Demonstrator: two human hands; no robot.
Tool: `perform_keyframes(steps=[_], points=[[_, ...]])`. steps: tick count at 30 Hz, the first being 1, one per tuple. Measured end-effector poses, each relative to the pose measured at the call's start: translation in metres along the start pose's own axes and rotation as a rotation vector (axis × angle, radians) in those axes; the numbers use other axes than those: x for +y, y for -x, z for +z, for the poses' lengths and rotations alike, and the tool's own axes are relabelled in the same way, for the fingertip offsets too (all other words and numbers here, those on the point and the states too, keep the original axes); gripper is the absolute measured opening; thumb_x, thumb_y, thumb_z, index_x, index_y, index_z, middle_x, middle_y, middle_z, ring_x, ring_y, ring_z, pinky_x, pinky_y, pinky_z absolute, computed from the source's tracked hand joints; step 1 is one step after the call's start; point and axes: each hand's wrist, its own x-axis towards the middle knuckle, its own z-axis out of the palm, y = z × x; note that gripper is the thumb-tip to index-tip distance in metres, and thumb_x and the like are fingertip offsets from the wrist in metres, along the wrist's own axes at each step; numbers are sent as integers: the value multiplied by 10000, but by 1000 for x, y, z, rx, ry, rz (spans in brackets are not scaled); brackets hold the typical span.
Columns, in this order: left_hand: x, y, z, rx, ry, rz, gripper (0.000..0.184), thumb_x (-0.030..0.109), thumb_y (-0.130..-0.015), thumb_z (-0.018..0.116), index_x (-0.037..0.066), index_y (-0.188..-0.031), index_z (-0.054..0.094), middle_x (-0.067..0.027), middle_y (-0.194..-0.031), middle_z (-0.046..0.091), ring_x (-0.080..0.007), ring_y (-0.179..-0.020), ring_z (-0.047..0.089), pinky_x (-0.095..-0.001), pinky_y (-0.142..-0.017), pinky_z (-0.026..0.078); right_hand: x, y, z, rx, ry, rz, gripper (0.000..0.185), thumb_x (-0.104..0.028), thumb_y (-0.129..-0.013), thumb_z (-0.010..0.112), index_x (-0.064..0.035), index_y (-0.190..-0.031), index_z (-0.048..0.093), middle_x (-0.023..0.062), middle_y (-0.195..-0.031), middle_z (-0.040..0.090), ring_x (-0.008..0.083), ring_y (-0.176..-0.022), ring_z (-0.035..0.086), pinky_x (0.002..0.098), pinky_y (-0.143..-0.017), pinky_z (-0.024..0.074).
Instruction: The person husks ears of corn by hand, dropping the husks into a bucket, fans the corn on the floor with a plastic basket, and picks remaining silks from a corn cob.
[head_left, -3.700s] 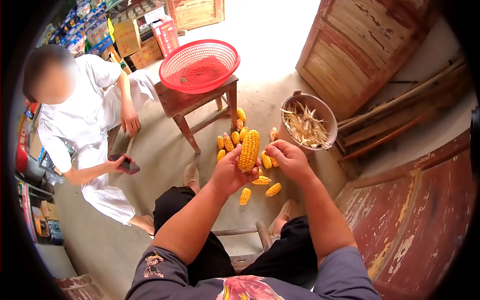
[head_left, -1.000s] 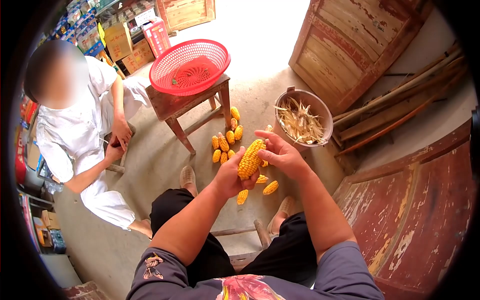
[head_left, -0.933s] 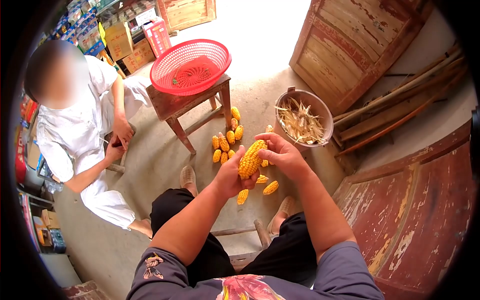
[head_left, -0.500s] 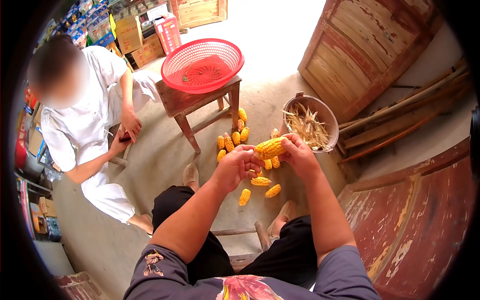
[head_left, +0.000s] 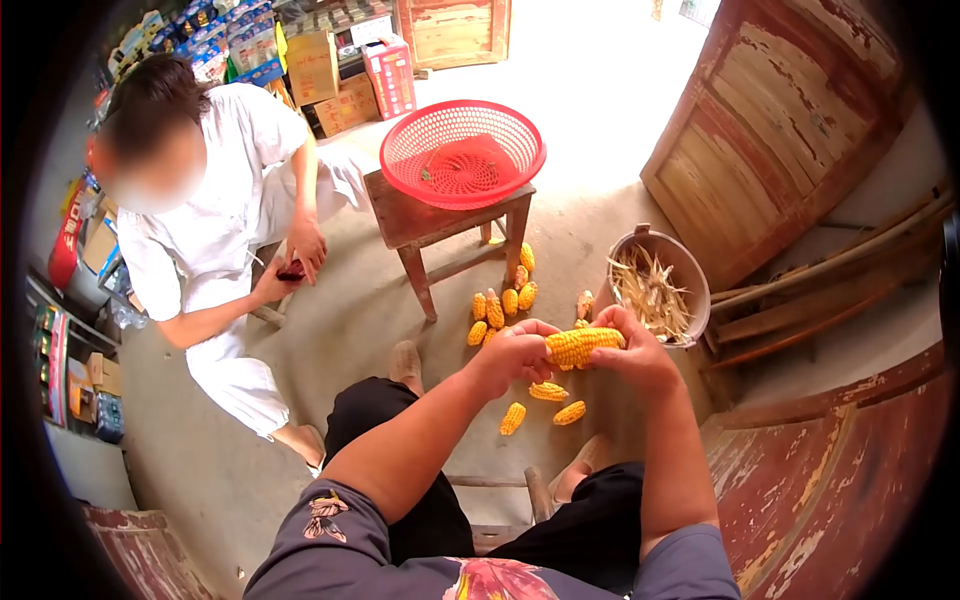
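Note:
A husked yellow corn cob [head_left: 578, 348] lies nearly level between my two hands, above the floor. My left hand [head_left: 515, 357] is closed at its left end, with the thumb side toward the kernels. Around the right end, my right hand [head_left: 638, 352] has its fingers closed. Below my hands, several loose cobs rest on the floor, among them one cob [head_left: 513, 418] at the left and another cob [head_left: 570, 413] at the right. More cobs [head_left: 495, 309] are gathered near the stool's legs, some partly hidden by my left hand.
A red plastic basket [head_left: 400, 165] stands on a wooden stool [head_left: 405, 220]. To the right, a bucket [head_left: 700, 290] holds dry husks. A person [head_left: 215, 180] in white sits at the left, holding a small dark object. Wooden doors [head_left: 780, 120] and leaning poles [head_left: 830, 270] line the right.
The view has swung left, so the surroundings sit farther right in it. My left hand has closed on the cob's left end, and the cob has come level.

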Motion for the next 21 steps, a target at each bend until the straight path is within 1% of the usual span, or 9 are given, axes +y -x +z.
perform_keyframes(steps=[5,8,9,11,12,14,16,18,21], points=[[13,-7,-6,-41,-80,45,345,99,-848,538,30,-1185,562,-46,-898,643,-113,-677,637,-225,-656,523,-8,-14,-1,-177,215,123,583,-72,-751,802,-39,-1233,476,35,-1092,579,111,-1056,538,258,-936,417],[34,-10,-9,-74,-80,47,340,143,-874,553,39,-1198,558,-38,-907,643,-104,-703,632,-227,-658,512,-7,-28,4,-160,371,104,575,-37,-748,760,-50,-1245,470,34,-1083,584,119,-1003,563,261,-891,451],[43,-11,-9,34,-28,120,320,163,-887,556,47,-1185,560,-36,-894,644,-106,-717,629,-236,-664,511,-4,-33,6,-163,375,104,575,-37,-748,760,-50,-1245,470,34,-1083,584,119,-1003,563,261,-891,451],[59,-19,-19,201,60,229,241,233,-935,554,71,-1112,573,-35,-849,648,-106,-738,618,-243,-662,501,0,-49,8,16,324,-69,495,-29,-751,728,-54,-1184,490,38,-1090,592,138,-988,577,265,-874,464],[67,-21,-22,301,74,275,214,234,-944,533,70,-1078,570,-35,-845,647,-109,-714,604,-249,-656,495,-9,-60,22,154,385,-254,450,-42,-705,726,-65,-1108,528,52,-986,579,145,-908,590,279,-802,488],[77,-23,-31,438,144,381,198,225,-962,502,70,-1065,569,-37,-838,644,-109,-699,591,-258,-654,491,-36,-92,40,282,815,-695,474,-50,-649,727,-57,-1081,533,118,-1150,578,261,-961,628,345,-833,505],[85,-22,-38,471,159,439,199,228,-960,502,74,-1059,583,-38,-851,643,-119,-719,593,-265,-667,494,-60,-123,58,229,1056,-666,495,-63,-604,717,-63,-1071,551,161,-1386,453,357,-1074,601,406,-877,506],[91,-20,-47,499,166,504,202,230,-958,502,79,-1052,598,-40,-864,641,-130,-740,595,-271,-681,498,-74,-162,70,45,1160,-579,468,-80,-612,703,-97,-1061,575,157,-1525,286,382,-1161,555,430,-908,501],[95,-15,-61,598,265,510,203,234,-960,491,86,-1018,618,-34,-856,639,-135,-744,595,-289,-674,496,-73,-209,72,-122,1434,-458,447,-81,-630,693,-122,-1061,579,155,-1476,317,385,-1134,559,440,-901,505]])
